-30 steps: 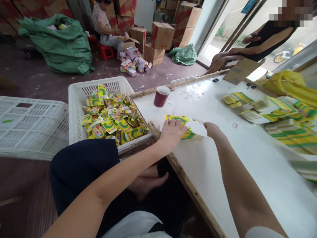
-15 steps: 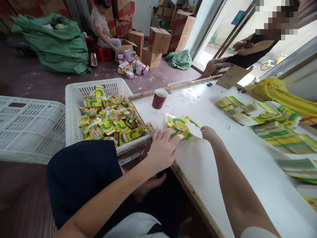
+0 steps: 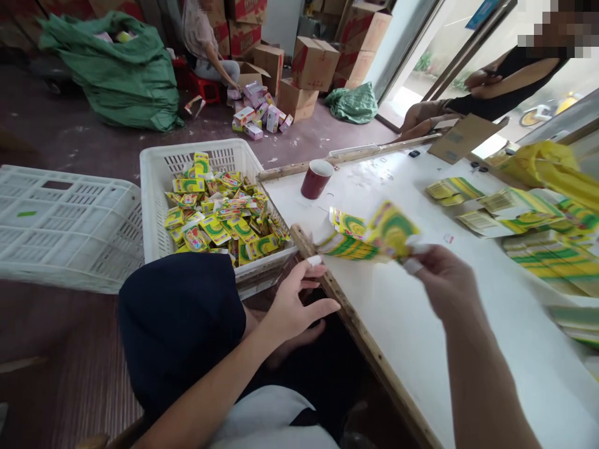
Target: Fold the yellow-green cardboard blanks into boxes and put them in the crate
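Observation:
My right hand [image 3: 437,274] pinches a yellow-and-green printed carton [image 3: 392,229], blurred by motion, above the white tabletop [image 3: 397,324]. Just left of it, a stack of flat cartons [image 3: 350,244] with the same print lies near the table's wooden edge. My left hand [image 3: 299,296] is by that edge, fingers apart, holding nothing. White tape or covers show on some fingertips of both hands. To the left, a white plastic basket [image 3: 152,218] holds many small yellow-and-green packs [image 3: 224,224].
A dark red mug [image 3: 314,182] stands on the table near the basket. More stacks of flat cartons [image 3: 547,262] line the table's right side. A second white basket [image 3: 70,231] lies at left. Beyond are a green sack [image 3: 112,75], cardboard boxes [image 3: 316,62] and two seated people.
My right hand has lifted a carton off the stack and moved right and nearer to me. My left hand has drawn back from the stack toward the table edge. The view has shifted slightly.

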{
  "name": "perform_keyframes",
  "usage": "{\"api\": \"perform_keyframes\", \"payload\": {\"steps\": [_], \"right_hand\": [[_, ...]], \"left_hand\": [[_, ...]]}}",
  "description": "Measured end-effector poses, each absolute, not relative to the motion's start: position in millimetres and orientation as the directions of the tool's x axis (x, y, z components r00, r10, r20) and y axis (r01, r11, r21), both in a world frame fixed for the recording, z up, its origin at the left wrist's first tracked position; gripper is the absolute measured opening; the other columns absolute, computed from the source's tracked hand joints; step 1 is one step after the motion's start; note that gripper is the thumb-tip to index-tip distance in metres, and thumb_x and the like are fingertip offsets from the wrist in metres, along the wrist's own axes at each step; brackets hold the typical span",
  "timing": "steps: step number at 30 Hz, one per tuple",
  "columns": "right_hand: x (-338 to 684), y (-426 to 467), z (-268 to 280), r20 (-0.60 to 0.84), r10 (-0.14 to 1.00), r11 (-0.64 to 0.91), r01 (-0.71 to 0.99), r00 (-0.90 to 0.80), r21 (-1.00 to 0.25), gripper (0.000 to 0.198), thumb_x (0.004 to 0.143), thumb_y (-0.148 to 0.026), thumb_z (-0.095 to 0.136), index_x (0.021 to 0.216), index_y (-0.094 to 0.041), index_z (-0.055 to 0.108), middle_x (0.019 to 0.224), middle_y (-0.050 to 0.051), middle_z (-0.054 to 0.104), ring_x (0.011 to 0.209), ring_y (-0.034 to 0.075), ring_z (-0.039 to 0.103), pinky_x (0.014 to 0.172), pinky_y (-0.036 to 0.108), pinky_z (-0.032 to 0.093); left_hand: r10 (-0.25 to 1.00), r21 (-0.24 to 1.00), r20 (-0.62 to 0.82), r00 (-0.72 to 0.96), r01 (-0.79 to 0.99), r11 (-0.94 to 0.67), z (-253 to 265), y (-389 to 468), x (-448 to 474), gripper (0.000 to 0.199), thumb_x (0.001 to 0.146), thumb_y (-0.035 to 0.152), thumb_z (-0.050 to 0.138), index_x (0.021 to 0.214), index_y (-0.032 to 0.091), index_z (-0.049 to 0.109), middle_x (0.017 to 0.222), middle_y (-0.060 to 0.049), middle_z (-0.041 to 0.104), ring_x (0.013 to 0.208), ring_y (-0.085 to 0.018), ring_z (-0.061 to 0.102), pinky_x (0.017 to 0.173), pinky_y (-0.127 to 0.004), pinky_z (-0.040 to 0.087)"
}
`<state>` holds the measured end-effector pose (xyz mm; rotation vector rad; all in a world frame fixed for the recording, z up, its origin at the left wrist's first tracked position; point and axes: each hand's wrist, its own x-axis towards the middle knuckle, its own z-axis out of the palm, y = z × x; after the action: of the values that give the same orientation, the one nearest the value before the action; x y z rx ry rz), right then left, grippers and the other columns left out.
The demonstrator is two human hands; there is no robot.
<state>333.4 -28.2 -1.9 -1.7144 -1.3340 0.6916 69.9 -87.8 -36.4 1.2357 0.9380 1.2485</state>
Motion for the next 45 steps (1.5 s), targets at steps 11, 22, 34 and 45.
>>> {"api": "perform_keyframes", "payload": {"steps": [11,22,34,45], "right_hand": [[165.3,-102.7,-31.0,0.045,0.987,0.078,0.215,-0.155,-0.973,0.013,0.075,-0.025,0.065,0.085,-0.023,0.056,0.082,0.0,0.062,0.071,0.016,0.06,0.066,0.03,0.052],[160.4,-107.8,-38.2,-0.003,0.989,-0.004,-0.01,-0.151,-1.0,0.02,0.076,-0.026,0.069,0.091,-0.024,0.056,0.08,-0.002,0.061,0.069,0.013,0.058,0.063,0.026,0.049],[151.0,-117.6,-45.9,-0.003,0.981,-0.001,0.012,-0.196,-1.0,0.038,0.075,-0.021,0.069,0.106,-0.026,0.049,0.077,-0.005,0.055,0.068,0.013,0.054,0.06,0.023,0.047],[166.0,-97.9,-59.9,0.093,0.979,0.094,0.001,-0.18,-0.996,0.017,0.081,-0.033,0.07,0.094,-0.022,0.072,0.086,0.003,0.075,0.076,0.019,0.071,0.07,0.027,0.058]], "left_hand": [[0.945,0.901,-0.044,-0.324,-0.422,-0.102,-37.4,-94.3,44.4,0.06,0.09,0.068,0.039,0.12,0.021,0.061,0.113,-0.009,0.072,0.111,-0.027,0.066,0.085,-0.037,0.059],[0.962,0.891,0.049,-0.267,-0.424,-0.163,-59.6,-100.8,41.7,0.044,0.088,0.056,0.054,0.105,0.02,0.071,0.103,-0.011,0.074,0.105,-0.029,0.068,0.092,-0.042,0.056],[0.958,0.648,-0.185,-0.221,-0.76,-0.05,-35.9,-97.3,55.0,0.051,0.071,0.068,0.065,0.082,0.017,0.062,0.072,-0.003,0.06,0.08,-0.022,0.065,0.076,-0.034,0.054],[0.937,0.921,-0.136,-0.321,-0.389,0.001,-38.5,-96.5,37.6,0.027,0.066,0.033,0.074,0.088,0.018,0.068,0.077,-0.002,0.069,0.073,-0.017,0.063,0.07,-0.028,0.053]]}}
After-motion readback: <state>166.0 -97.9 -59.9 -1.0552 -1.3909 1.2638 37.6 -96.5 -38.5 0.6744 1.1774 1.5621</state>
